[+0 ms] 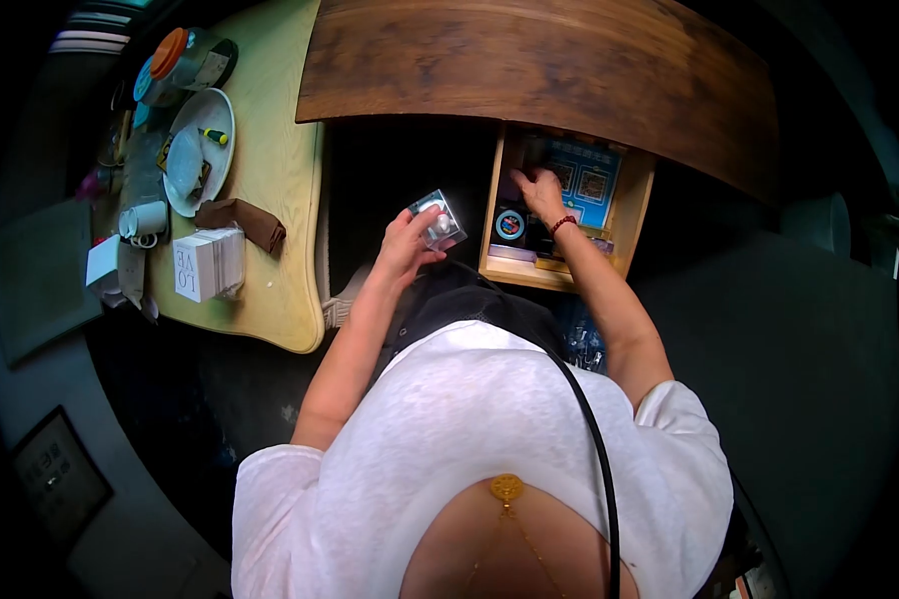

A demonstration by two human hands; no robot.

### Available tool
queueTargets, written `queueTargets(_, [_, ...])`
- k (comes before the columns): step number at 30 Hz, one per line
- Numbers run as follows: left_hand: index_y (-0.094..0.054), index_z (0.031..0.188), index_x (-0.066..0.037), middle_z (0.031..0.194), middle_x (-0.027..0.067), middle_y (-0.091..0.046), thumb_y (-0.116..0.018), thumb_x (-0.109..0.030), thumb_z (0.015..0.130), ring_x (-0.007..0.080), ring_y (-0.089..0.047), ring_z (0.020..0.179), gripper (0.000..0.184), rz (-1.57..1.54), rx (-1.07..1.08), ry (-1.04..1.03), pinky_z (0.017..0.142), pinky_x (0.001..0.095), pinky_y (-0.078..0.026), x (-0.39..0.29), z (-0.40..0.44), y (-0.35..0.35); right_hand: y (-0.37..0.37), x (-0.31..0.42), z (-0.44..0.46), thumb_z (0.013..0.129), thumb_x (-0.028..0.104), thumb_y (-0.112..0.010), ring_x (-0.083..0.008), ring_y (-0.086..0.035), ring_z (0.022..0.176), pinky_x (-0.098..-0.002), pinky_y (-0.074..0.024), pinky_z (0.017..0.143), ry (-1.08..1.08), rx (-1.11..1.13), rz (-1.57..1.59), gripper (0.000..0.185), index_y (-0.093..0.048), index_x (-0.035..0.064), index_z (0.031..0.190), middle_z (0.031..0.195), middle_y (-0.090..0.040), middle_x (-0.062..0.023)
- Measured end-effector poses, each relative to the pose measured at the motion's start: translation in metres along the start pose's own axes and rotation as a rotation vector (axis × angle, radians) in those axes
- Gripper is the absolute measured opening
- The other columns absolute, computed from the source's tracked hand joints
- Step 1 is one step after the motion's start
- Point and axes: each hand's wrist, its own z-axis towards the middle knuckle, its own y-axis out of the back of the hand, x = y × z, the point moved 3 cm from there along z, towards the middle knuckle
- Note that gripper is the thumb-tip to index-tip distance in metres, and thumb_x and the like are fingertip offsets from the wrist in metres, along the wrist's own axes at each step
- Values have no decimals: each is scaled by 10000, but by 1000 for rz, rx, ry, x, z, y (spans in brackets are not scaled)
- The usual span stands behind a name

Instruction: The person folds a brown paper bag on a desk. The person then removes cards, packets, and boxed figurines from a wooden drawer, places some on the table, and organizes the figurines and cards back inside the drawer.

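Note:
My left hand (pixel 407 247) is closed around a small clear plastic box (pixel 438 220) with something white and shiny inside. It is held over the dark gap left of the drawer. My right hand (pixel 541 194) reaches into the open wooden drawer (pixel 641 205), fingers bent downward; whatever they grip, if anything, is hidden. Beside that hand lies a blue printed card (pixel 591 182) with square codes. A round dark tin (pixel 510 226) with a coloured lid sits at the drawer's left side, and small flat boxes (pixel 512 254) lie along its front.
Above the drawer spreads a dark wooden tabletop (pixel 529 60). The pale table (pixel 270 100) on the left carries a white plate (pixel 223 140), an orange-lidded jar (pixel 170 55), a white cup (pixel 143 220), a brown pouch (pixel 245 222) and a white box lettered LOVE (pixel 202 268). A black cable (pixel 594 429) crosses my shirt.

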Motion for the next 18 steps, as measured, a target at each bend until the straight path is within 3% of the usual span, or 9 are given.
queueTargets(3, [-488,1025,-82,911,83,-609,-606,-365,821,219,-641,766,369,-10,-6,-5,555,263,-495,-1,0,1,24,-18,-13,752,334,-592,-397,-576,876,-420,-454,785,-6,-256,-8,399,-623,-30,911,910,-600,-269])
queueTargets(5, [-495,1010,-80,898,79,-609,-606,-368,822,218,-640,762,361,-23,-14,-13,553,262,-495,1,2,3,54,-33,-31,764,320,-577,-387,-569,888,-429,-446,792,6,-396,-229,382,-616,-27,919,917,-601,-252])
queueTargets(6, [-495,1010,-80,898,79,-609,-606,-368,822,218,-640,762,361,-23,-11,-10,553,262,-495,1,2,3,64,-54,-34,767,323,-576,-380,-559,897,-424,-445,795,24,-330,-269,381,-615,-19,929,917,-598,-236])
queueTargets(8, [-500,1002,-81,899,76,-608,-604,-362,825,215,-640,758,348,-11,-14,-8,546,262,-494,2,3,3,81,-69,-46,770,372,-587,-384,-543,926,-418,-440,806,-104,65,-267,437,-605,-13,977,921,-584,-230])
queueTargets(12, [-502,1002,-87,895,71,-609,-599,-357,829,212,-638,755,334,0,3,6,542,261,-493,5,6,0,98,-53,-68,733,492,-618,-365,-535,960,-411,-435,818,-79,391,-335,582,-590,-11,1024,987,-571,-222])
queueTargets(14, [-501,1005,-95,890,66,-609,-598,-352,831,209,-637,758,325,2,12,3,538,258,-492,4,7,-3,103,-36,-74,656,601,-645,-334,-528,1000,-401,-430,830,27,466,-430,729,-578,9,1076,1073,-555,-213])
queueTargets(15, [-501,1005,-95,890,66,-609,-598,-352,831,209,-637,758,325,4,13,5,538,258,-492,3,7,-4,103,-31,-71,548,645,-697,-326,-511,1030,-387,-418,868,-3,565,-552,900,-526,-3,1148,1126,-527,-212])
queueTargets(16, [-500,1008,-98,890,65,-609,-599,-353,830,208,-637,759,326,4,20,3,537,257,-492,1,6,-6,101,-39,-65,548,645,-697,-326,-511,1030,-387,-418,868,-3,565,-551,900,-526,-3,1148,1126,-527,-212])
queueTargets(18, [-499,1011,-100,890,63,-610,-600,-353,830,206,-636,760,327,4,24,1,536,256,-491,0,6,-7,89,-57,-63,487,642,-732,-346,-495,1028,-372,-406,901,-63,824,-326,1002,-481,-44,1173,1081,-525,-220])
